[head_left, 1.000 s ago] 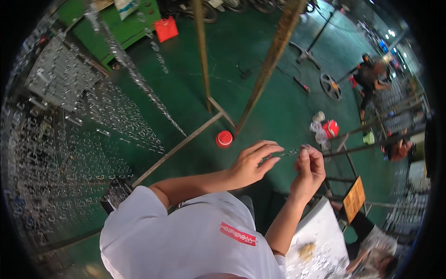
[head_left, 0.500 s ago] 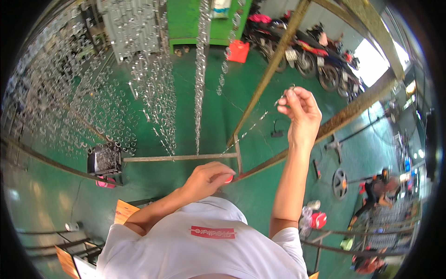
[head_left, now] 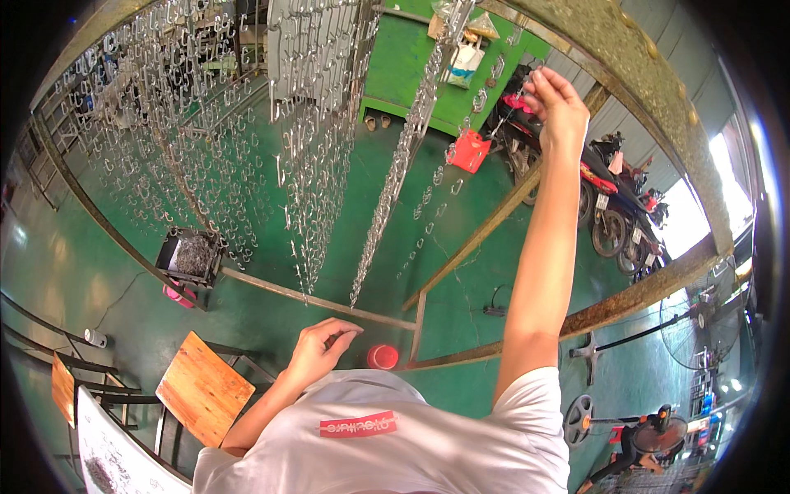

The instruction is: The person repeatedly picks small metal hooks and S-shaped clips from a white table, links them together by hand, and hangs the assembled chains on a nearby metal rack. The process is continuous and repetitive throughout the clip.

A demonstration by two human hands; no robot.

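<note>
My right hand (head_left: 561,105) is raised at arm's length near the upper bar of a metal frame. Its thumb and fingers pinch what looks like a small metal hook (head_left: 539,66). Just left of it dangles a thin strand of linked metal hooks (head_left: 480,100). Low in front of my shirt is my left hand (head_left: 319,350), thumb and fingertips pressed together; whatever they may hold is too small to see. Above that hand, a dense hanging strand of shiny hooks (head_left: 403,156) reaches down toward the frame's lower bar (head_left: 329,305).
Many more hook strands (head_left: 321,165) hang at the left. A black bin of metal pieces (head_left: 195,257) stands beneath them. A red tub (head_left: 383,356) sits near my left hand. Wooden stool (head_left: 206,387) at lower left; rusty frame bar (head_left: 642,292) and parked motorbikes (head_left: 613,222) at right.
My right hand has risen toward the upper bar, and the slanting strand below it no longer shows there. My left hand has shifted left. The view has turned.
</note>
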